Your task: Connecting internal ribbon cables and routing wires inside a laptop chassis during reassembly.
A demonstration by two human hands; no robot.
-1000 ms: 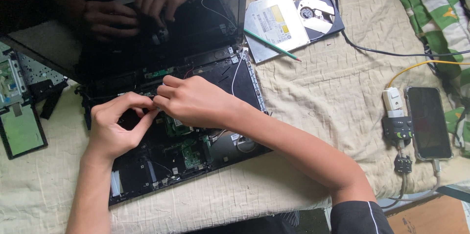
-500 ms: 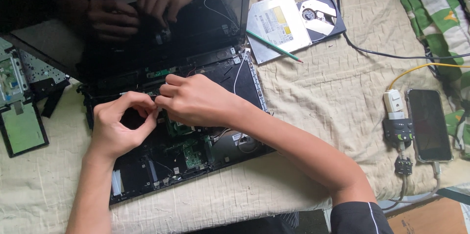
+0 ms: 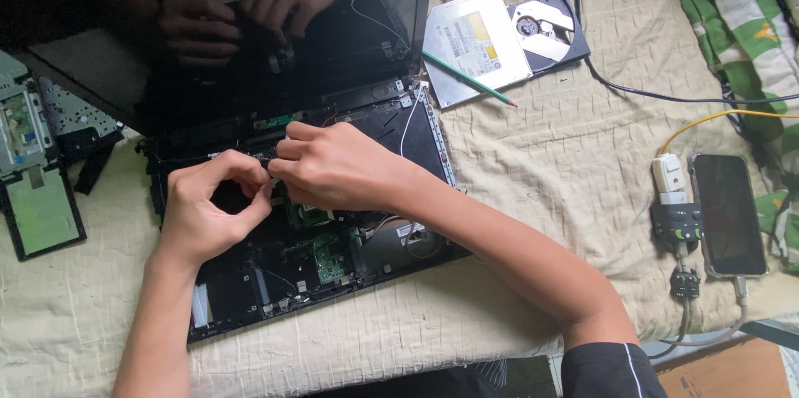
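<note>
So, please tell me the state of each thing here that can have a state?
Black laptop: lid open, base uncovered, green circuit board exposed, screen dark.
Silver optical drive: removed, tray out.
Black smartphone: screen dark, cable attached.
Green pencil: lying on drive.
Left hand: fingers pinched inside the base.
Right hand: fingers pinched beside it.

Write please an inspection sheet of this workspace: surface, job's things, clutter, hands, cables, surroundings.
Surface: cream quilted cloth, wrinkled.
Job's things: opened laptop, circuit boards bare, dark screen raised.
Clutter: optical drive, green pencil, removed parts at left, phone.
Hands: left hand and right hand pinch together over the laptop's middle; what they grip is hidden.
Cables: black cable, yellow cable, charger adapter.
Surroundings: green-and-white fabric.
</note>
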